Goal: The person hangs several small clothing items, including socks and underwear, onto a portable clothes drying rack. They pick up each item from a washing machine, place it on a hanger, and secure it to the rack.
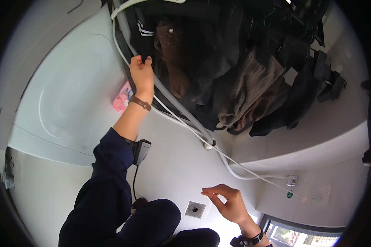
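Note:
My left hand (142,74) is raised beside a heap of dark clothes (201,55), its fingers bent and thumb apart, with nothing visible between them. Close by it run a grey corrugated-looking hose (179,105) and a thin white cord (173,112); whether the hand touches them I cannot tell. Over the light floor, my right hand (230,203) has its thumb and fingertips brought together, and no object shows in them. A ribbed brown garment (250,85) lies on the right of the heap. Behind my left wrist is a pink printed package (121,102).
At left stands a large white appliance panel (71,83). A white hanger (142,4) is at the top. The hose enters a round fitting (209,144). A floor drain (195,209), wall tap (292,180) and window (303,236) lie lower right. A cabled device (142,152) sits on my left forearm.

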Motion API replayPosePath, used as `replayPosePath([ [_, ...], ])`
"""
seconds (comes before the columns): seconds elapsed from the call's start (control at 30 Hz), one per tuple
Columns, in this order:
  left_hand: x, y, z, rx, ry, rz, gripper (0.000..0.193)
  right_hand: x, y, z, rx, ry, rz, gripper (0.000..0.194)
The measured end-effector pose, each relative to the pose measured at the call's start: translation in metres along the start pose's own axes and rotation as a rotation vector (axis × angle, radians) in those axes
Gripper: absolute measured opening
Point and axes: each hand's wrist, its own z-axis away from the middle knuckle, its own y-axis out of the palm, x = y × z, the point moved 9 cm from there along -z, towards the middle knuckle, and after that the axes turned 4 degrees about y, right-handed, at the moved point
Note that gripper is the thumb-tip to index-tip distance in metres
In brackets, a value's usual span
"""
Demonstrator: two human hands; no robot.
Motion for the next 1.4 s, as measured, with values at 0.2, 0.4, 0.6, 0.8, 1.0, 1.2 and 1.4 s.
replayPosePath([
  [0.2,0.000,-0.032,0.028,0.130,0.061,-0.204,0.022,-0.008,0.002,0.009,0.047,-0.033,-0.091,0.020],
  [0.4,0.034,-0.067,0.030,0.147,-0.126,-0.303,0.025,-0.027,-0.003,0.021,0.050,0.006,-0.100,0.018],
  [0.6,0.000,-0.058,0.018,0.149,-0.042,-0.148,0.033,-0.032,-0.006,0.027,0.049,0.014,-0.077,0.019],
  [0.8,-0.057,-0.041,0.012,0.004,0.350,-0.427,0.045,-0.031,-0.005,0.030,0.026,0.070,-0.090,0.016],
  [1.0,-0.046,0.018,0.021,0.787,0.298,-0.657,0.047,-0.025,0.019,0.044,0.278,-0.020,0.055,0.010],
  [1.2,-0.120,0.011,0.035,0.492,0.507,-0.404,0.012,-0.024,0.062,0.096,0.680,-0.187,0.075,0.028],
  [1.4,-0.185,0.059,0.072,0.683,0.503,0.024,0.036,-0.024,0.113,0.130,0.747,-0.327,0.314,0.043],
])
